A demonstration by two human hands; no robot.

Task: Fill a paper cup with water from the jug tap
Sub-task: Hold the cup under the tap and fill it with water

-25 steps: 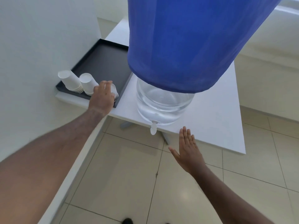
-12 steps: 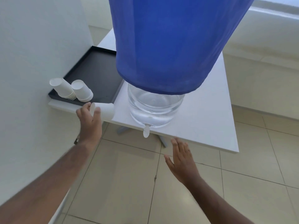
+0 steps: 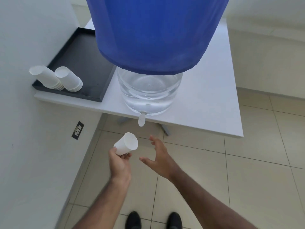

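My left hand (image 3: 119, 164) grips the base of a white paper cup (image 3: 126, 143), tilted with its mouth up and to the right, over the floor in front of the table. The cup is below and slightly left of the white tap (image 3: 141, 120), which juts from the bottom of a clear water jug (image 3: 149, 91) under a blue cloth cover (image 3: 156, 30). My right hand (image 3: 160, 157) hovers open just right of the cup, fingers spread, touching nothing.
The jug stands at the front edge of a white table (image 3: 214, 104). A black tray (image 3: 82, 63) on the table's left holds two stacks of upturned paper cups (image 3: 56, 79). A white wall (image 3: 24, 113) with a socket (image 3: 77, 130) is on the left. Tiled floor lies below.
My left hand has carried the cup from the tray's edge down and right to below the tap. The right hand has turned toward the cup, fingers spread. The view has pulled back.
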